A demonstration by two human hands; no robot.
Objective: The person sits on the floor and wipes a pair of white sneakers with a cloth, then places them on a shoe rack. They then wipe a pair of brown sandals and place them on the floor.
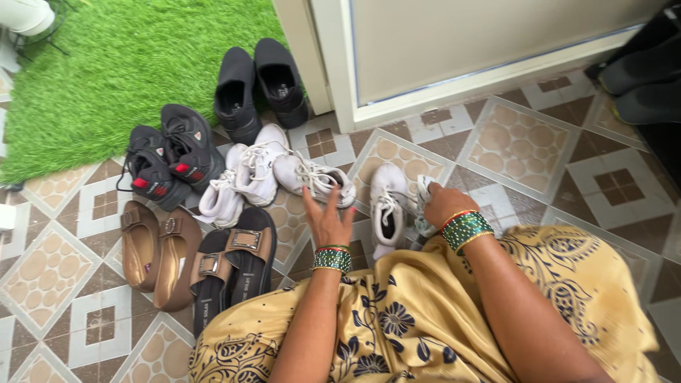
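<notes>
While left hand (328,220) hovers spread | right hand (441,204) clasps white sneaker (424,206) in its grip

A home's entrance, to judge by the pairs of shoes (234,177) lined up on patterned floor tiles (521,145) beside a pale door frame (333,64) and a green artificial-grass mat (120,64).
</notes>
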